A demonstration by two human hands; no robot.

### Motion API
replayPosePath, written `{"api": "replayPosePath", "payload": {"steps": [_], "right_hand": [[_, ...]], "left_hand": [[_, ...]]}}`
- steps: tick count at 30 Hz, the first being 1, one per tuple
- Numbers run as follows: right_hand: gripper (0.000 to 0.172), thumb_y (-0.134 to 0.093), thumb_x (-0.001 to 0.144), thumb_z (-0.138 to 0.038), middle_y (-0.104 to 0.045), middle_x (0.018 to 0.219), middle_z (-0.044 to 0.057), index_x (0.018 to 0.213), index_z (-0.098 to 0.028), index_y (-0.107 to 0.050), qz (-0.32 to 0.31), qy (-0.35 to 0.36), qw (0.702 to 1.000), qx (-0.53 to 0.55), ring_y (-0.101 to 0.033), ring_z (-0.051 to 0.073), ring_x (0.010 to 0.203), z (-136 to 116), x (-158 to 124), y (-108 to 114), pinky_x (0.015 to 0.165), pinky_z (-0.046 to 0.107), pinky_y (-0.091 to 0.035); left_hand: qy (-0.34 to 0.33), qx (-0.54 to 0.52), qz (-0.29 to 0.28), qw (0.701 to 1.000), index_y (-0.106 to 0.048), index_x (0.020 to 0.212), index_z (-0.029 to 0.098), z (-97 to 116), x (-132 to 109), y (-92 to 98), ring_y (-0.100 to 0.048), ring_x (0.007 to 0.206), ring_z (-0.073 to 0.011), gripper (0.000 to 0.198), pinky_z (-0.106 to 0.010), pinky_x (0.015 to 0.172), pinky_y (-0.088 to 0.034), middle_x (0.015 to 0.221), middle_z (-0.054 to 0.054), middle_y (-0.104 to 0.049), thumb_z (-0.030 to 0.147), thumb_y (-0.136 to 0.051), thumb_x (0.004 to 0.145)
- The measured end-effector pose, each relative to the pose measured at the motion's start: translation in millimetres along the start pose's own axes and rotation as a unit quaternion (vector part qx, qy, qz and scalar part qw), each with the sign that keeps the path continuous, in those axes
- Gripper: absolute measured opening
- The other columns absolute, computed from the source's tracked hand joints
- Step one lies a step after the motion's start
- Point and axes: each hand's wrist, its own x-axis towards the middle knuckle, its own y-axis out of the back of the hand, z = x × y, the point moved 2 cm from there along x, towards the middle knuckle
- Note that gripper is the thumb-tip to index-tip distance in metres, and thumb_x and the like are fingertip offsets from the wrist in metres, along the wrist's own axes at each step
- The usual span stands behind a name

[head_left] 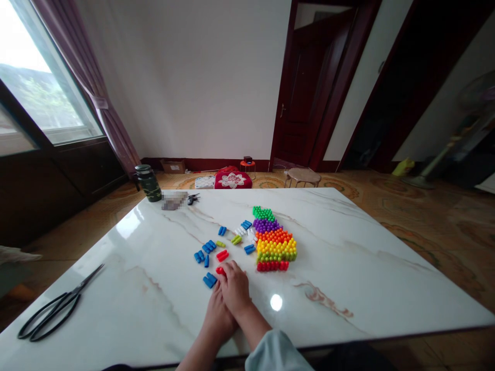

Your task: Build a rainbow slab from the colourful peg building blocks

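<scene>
My right hand (235, 288) crosses over my left hand (221, 312) near the front of the table. The fingers of my right hand are closed on a small red plastic piece (220, 270). My left hand lies partly beneath, its thumb side close to the red piece and its fingers mostly hidden. Blue tube-like pieces (210, 280) lie just left of the fingertips, and a red pair (223, 255) is beyond them. To the right stands a block of colored round-headed pieces in bands: a red row (273, 266) nearest, then lime, yellow (276, 247), orange, purple and green (263, 213).
Black-handled scissors (62, 306) rest at the table's left. A camouflage flask (148, 183), a blurred item (174, 200) and small dark snips (192, 199) are at the far left corner. More blue, white and lime pieces (236, 239) lie loose mid-table. A stool (303, 175) stands beyond.
</scene>
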Motion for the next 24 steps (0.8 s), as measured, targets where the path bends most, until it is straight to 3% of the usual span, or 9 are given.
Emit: {"api": "replayPosePath", "payload": {"steps": [15, 18, 22, 24], "right_hand": [[0.02, -0.052, 0.086, -0.018, -0.066, 0.101, 0.004, 0.096, -0.027, -0.067, 0.01, -0.001, 1.0, 0.027, -0.062, 0.02, 0.093, 1, 0, 0, 0.08, 0.032, -0.046], [0.017, -0.054, 0.083, -0.019, -0.069, 0.096, 0.004, 0.092, -0.024, -0.068, 0.044, -0.007, 0.991, 0.126, -0.064, 0.019, 0.089, 5, 0, 1, 0.08, 0.031, -0.049], [0.021, -0.06, 0.08, -0.03, -0.072, 0.088, 0.005, 0.096, -0.018, -0.066, 0.076, -0.072, 0.934, 0.34, -0.067, 0.019, 0.08, 18, -1, 10, 0.074, 0.03, -0.054], [0.026, -0.063, 0.078, -0.035, -0.072, 0.085, 0.006, 0.096, -0.016, -0.065, 0.069, -0.103, 0.915, 0.383, -0.067, 0.02, 0.079, 25, -3, 19, 0.073, 0.031, -0.055]], "left_hand": [[0.027, -0.054, -0.013, 0.998, -0.045, 0.14, 0.018, -1, -4, -5.5, -0.05, 0.125, -0.0331, 0.057, -0.052, 0.107, -0.033, 0.128, -0.012, -0.062, 0.032, -0.052, 0.085], [0.038, -0.059, -0.034, 0.997, -0.048, 0.138, 0.017, 0, 2, -0.5, -0.047, 0.127, -0.0336, 0.056, -0.051, 0.108, -0.031, 0.127, -0.012, -0.063, 0.033, -0.052, 0.084], [0.059, -0.066, -0.104, 0.991, -0.046, 0.139, 0.017, 3, 19, 14.4, -0.043, 0.131, -0.0331, 0.063, -0.048, 0.11, -0.029, 0.138, -0.014, -0.053, 0.046, -0.052, 0.084], [0.071, -0.071, -0.126, 0.987, -0.042, 0.143, 0.017, 4, 27, 22.1, -0.042, 0.133, -0.0309, 0.067, -0.047, 0.111, -0.029, 0.143, -0.014, -0.047, 0.05, -0.05, 0.085]]}}
